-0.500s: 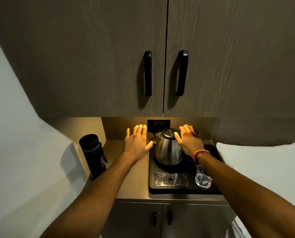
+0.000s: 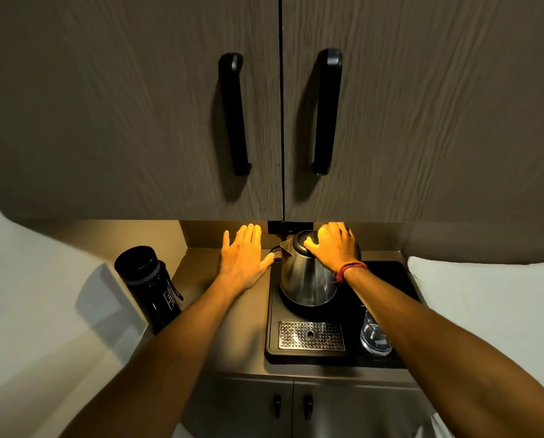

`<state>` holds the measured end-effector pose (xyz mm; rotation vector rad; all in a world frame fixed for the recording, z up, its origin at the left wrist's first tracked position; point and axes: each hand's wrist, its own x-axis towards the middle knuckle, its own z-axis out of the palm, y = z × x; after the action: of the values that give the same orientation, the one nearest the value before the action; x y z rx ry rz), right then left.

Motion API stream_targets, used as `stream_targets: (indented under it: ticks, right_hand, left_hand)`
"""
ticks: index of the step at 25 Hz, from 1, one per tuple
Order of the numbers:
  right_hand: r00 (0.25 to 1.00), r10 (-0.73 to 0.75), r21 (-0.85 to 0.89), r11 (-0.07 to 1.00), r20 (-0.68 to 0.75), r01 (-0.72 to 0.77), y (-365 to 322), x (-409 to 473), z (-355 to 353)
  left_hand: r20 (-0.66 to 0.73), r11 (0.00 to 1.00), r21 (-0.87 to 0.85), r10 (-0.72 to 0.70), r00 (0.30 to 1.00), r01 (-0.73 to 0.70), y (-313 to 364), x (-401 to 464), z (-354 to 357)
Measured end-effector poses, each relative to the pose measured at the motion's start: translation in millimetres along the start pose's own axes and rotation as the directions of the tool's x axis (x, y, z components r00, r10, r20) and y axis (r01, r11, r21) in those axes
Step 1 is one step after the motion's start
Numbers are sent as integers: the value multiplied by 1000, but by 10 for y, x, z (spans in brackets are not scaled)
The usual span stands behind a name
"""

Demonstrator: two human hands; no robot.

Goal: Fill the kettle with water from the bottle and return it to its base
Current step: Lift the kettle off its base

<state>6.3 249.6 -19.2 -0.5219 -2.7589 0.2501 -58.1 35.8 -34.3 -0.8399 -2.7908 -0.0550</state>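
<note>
A steel kettle (image 2: 303, 279) with a black lid stands on its round black base (image 2: 291, 306) on a black tray (image 2: 390, 279). My right hand (image 2: 333, 248) lies over the lid and the handle side, fingers curled onto the top; whether it grips the handle is hidden. To the left of the kettle my left hand (image 2: 242, 257) hovers flat over the counter, fingers spread, its thumb near the spout. A tall black bottle (image 2: 148, 284) with its cap on stands at the counter's left edge.
A clear glass (image 2: 375, 338) sits at the tray's front right, under my right forearm. A perforated metal drip grate (image 2: 311, 335) lies at the tray's front. Upper cabinet doors with black handles (image 2: 234, 115) hang low over the counter. A white pillow (image 2: 492, 305) lies at the right.
My right hand has slid from the kettle's right side onto its lid. My head has moved closer, so the cabinets fill more of the view. The left hand keeps its place.
</note>
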Motion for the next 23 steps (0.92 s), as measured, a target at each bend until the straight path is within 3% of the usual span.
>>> stream_targets:
  ticks: [5,7,9,11,13,23]
  right_hand:
    - [1000,8,72,997,-5,-8,-47,-16,11]
    - [997,65,240,968,31,-70,-2,17,-26]
    - [976,134,499,843,171,-203,131,41,-82]
    - [946,165,625,717,277,-308,325,14,-96]
    - [933,191,638,687,305,-349,485,-68,-68]
    - [944,168,610,728,283,-313,442,-90,-95]
  left_hand:
    - [27,1000,10,4,1000,-4,1,90,63]
    - [9,1000,3,14,1000,-14,15,101,49]
    - [-20,999,-4,33,999,-33,8,114,4]
    - [-37,998,9,55,998,-55,-19,128,-55]
    - [-49,998,26,64,997,-62,-53,128,-93]
    - [-51,1000,10,-25,998,26,-311,26,-336]
